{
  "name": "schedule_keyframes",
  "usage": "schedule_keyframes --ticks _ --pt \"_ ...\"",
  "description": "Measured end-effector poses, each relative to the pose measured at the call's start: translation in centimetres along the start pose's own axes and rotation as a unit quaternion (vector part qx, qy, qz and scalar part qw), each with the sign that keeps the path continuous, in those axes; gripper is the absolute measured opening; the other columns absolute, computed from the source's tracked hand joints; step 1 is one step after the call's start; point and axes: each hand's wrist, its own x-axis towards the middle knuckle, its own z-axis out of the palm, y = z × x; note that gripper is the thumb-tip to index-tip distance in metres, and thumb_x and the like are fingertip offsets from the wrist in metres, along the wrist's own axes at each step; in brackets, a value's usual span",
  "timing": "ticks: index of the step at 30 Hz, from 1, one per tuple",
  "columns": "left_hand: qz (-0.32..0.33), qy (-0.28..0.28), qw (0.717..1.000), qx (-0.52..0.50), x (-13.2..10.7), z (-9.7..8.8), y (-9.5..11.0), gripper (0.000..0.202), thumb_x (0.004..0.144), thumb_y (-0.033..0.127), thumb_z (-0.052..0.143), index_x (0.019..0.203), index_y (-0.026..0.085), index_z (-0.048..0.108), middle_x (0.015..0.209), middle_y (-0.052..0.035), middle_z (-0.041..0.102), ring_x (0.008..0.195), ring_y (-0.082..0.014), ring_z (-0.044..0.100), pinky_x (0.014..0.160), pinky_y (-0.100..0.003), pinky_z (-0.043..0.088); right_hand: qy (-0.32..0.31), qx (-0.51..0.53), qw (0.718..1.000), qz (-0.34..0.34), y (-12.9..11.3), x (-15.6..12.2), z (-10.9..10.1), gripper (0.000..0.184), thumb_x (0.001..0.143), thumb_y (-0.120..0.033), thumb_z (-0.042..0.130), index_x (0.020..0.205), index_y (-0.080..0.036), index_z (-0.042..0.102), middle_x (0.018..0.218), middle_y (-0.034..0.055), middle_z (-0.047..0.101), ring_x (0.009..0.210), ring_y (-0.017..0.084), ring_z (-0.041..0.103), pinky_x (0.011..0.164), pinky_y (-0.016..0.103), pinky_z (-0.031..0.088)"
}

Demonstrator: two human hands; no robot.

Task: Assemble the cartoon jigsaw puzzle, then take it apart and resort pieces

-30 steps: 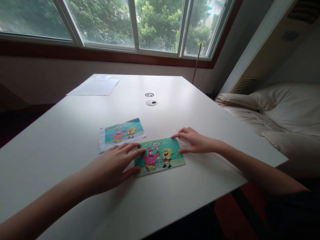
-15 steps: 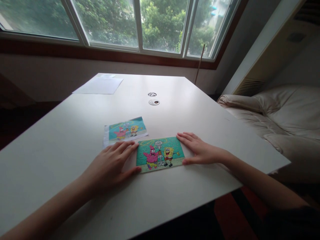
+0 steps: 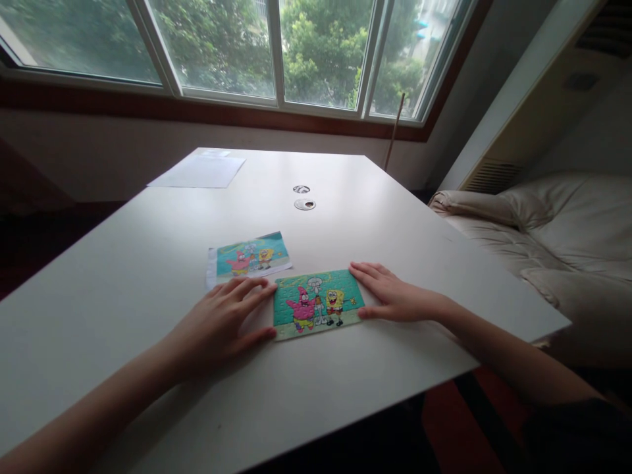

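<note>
Our left hand (image 3: 222, 319) and right hand (image 3: 395, 293), fingers parted, now seemingly steady the teal, rectangular, cardboard-looking jigsaw (image 3: 318, 303), touching its sides, no longer overlapping its picture.

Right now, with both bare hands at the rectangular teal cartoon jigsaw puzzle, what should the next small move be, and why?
Probably a light inward press from both sides: the bare left hand and bare right hand rest at opposite short edges of the rectangular teal cartoon jigsaw puzzle, and seams show across its whole-looking picture.
</note>
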Motion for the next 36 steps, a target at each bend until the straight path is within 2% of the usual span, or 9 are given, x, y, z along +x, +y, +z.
schedule_keyframes --ticks 4,8,14,18,22,26,29,32,36 --pt "-0.008 0.010 1.000 0.007 0.4 0.3 1.2 0.063 0.082 0.058 0.041 0.131 0.018 0.043 0.128 -0.0116 0.049 0.117 -0.0308 0.042 0.094 -0.047 0.038 0.014 -0.017 0.999 0.029 -1.2 0.7 -0.1 0.082 0.082 -0.065 0.032 0.142 -0.011 0.018 0.148 0.0129 0.014 0.135 0.030 0.013 0.110 0.044 0.014" --pt "-0.019 0.024 0.999 0.012 0.7 0.5 2.0 0.062 0.082 0.058 0.040 0.129 0.018 0.046 0.127 -0.0120 0.050 0.116 -0.0304 0.043 0.093 -0.046 0.039 0.021 -0.038 0.999 0.016 -3.2 1.7 0.3 0.071 0.087 -0.055 0.029 0.141 -0.010 0.021 0.147 0.0140 0.018 0.133 0.032 0.019 0.108 0.049 0.014" --pt "-0.013 0.040 0.999 0.008 0.6 0.4 1.8 0.058 0.082 0.057 0.043 0.126 0.020 0.049 0.124 -0.0107 0.053 0.112 -0.0301 0.046 0.091 -0.046 0.040 0.044 -0.053 0.997 -0.023 -5.8 2.7 1.4 0.063 0.090 -0.048 0.027 0.140 -0.011 0.024 0.145 0.0135 0.025 0.131 0.031 0.024 0.107 0.046 0.020" --pt "-0.010 0.043 0.999 0.013 0.3 0.2 1.3 0.052 0.083 0.054 0.042 0.122 0.021 0.052 0.120 -0.0098 0.056 0.110 -0.0291 0.048 0.090 -0.045 0.040 0.048 -0.056 0.997 -0.015 -5.5 2.4 1.5 0.062 0.091 -0.049 0.024 0.141 -0.013 0.022 0.146 0.0110 0.023 0.132 0.030 0.022 0.108 0.045 0.019" --pt "-0.016 0.044 0.999 0.008 0.2 0.0 1.2 0.047 0.083 0.052 0.043 0.118 0.022 0.055 0.117 -0.0091 0.057 0.108 -0.0289 0.049 0.089 -0.045 0.040 0.031 -0.059 0.998 0.015 -2.6 1.4 1.0 0.060 0.091 -0.051 0.023 0.142 -0.019 0.021 0.147 0.0076 0.022 0.133 0.029 0.020 0.108 0.047 0.019" --pt "-0.020 0.044 0.999 0.007 0.3 -0.2 1.4 0.044 0.084 0.050 0.042 0.115 0.022 0.057 0.116 -0.0090 0.057 0.108 -0.0285 0.050 0.089 -0.043 0.040 0.049 -0.055 0.993 0.094 2.5 -0.6 0.3 0.057 0.089 -0.054 0.023 0.141 -0.028 0.022 0.147 0.0062 0.023 0.132 0.030 0.023 0.105 0.049 0.023" --pt "-0.033 0.046 0.998 0.014 0.2 -0.1 1.3 0.043 0.084 0.051 0.042 0.113 0.024 0.058 0.118 -0.0088 0.057 0.109 -0.0288 0.049 0.090 -0.044 0.040 0.054 -0.046 0.986 0.149 7.3 -2.7 0.0 0.058 0.088 -0.054 0.024 0.140 -0.028 0.026 0.145 0.0088 0.026 0.131 0.032 0.025 0.104 0.051 0.024" --pt "-0.056 0.064 0.996 0.031 0.2 0.1 0.6 0.044 0.083 0.053 0.042 0.112 0.024 0.059 0.119 -0.0090 0.056 0.109 -0.0302 0.049 0.089 -0.045 0.039 0.052 -0.013 0.986 0.157 11.6 -5.1 -0.3 0.061 0.087 -0.055 0.025 0.140 -0.026 0.026 0.146 0.0079 0.024 0.133 0.031 0.023 0.106 0.049 0.021" --pt "-0.095 0.089 0.989 0.066 0.0 -0.3 -0.8 0.044 0.085 0.050 0.039 0.112 0.021 0.058 0.120 -0.0116 0.055 0.106 -0.0308 0.051 0.087 -0.046 0.041 0.049 0.033 0.984 0.167 15.0 -7.8 -0.7 0.064 0.085 -0.058 0.026 0.140 -0.025 0.028 0.148 0.0052 0.019 0.135 0.028 0.015 0.109 0.047 0.014"
